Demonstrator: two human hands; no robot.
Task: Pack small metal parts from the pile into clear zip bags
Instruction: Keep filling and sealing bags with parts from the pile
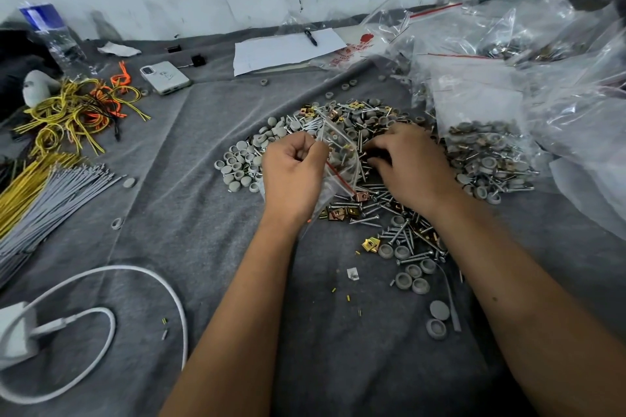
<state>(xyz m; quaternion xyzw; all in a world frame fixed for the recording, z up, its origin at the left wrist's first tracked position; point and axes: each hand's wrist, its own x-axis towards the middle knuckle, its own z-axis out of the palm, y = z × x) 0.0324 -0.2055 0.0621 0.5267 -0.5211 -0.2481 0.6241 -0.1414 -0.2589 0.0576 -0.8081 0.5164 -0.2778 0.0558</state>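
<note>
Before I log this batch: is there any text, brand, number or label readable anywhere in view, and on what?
None can be read.
Water bottle, blue label: print too blurred.
Plastic bag beside the paper, red printing: illegible.
Paper sheet under the pen: faint lines only, no words legible.
Phone, back: small mark, unreadable.
Zip bag: no print, only a red seal line.

Head view, facing down, close over hands (355, 169)
</note>
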